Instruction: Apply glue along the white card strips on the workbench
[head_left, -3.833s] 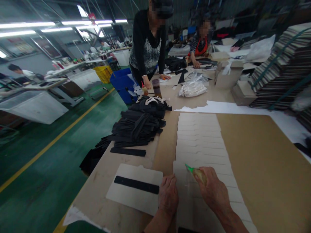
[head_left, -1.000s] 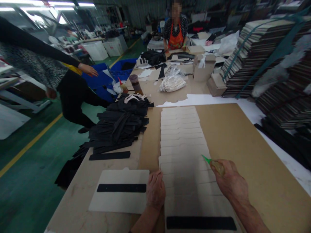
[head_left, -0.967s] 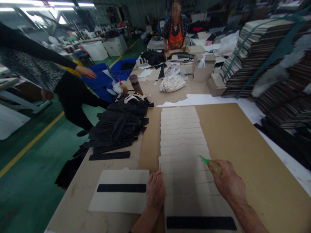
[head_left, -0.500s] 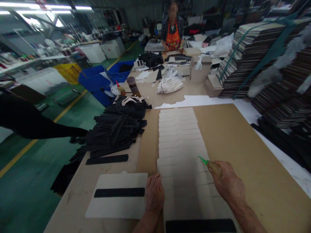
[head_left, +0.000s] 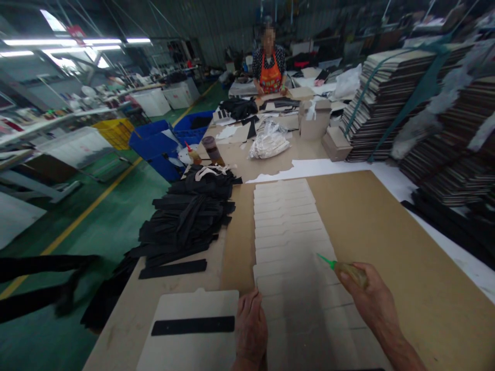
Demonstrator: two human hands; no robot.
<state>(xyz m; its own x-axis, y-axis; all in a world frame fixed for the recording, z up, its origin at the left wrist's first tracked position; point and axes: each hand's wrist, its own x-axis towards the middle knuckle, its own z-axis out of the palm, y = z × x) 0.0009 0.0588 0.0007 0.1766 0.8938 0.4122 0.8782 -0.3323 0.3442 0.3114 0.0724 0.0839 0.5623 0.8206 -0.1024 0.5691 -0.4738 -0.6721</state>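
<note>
Brown board (head_left: 386, 232) bears pale cards (head_left: 290, 252), right hand (head_left: 373, 299) gripping a green-tipped bottle (head_left: 352, 273), left hand (head_left: 251, 327) bunched, hold unclear

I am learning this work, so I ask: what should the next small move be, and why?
Probably guide the green nozzle along the overlapping pale boards: the right hand aims its bottle over them, and the left hand rests at their left edge.

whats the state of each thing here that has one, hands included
Right hand, closed around bottle
Bottle, tilted
Left hand, partly curled, grip unclear
Cards, overlapped in a row
Loose card, flat
Black strip, flat on loose card
Strip pile, heaped
Bag, crumpled
Board stack, strapped
Lamps, lit
</note>
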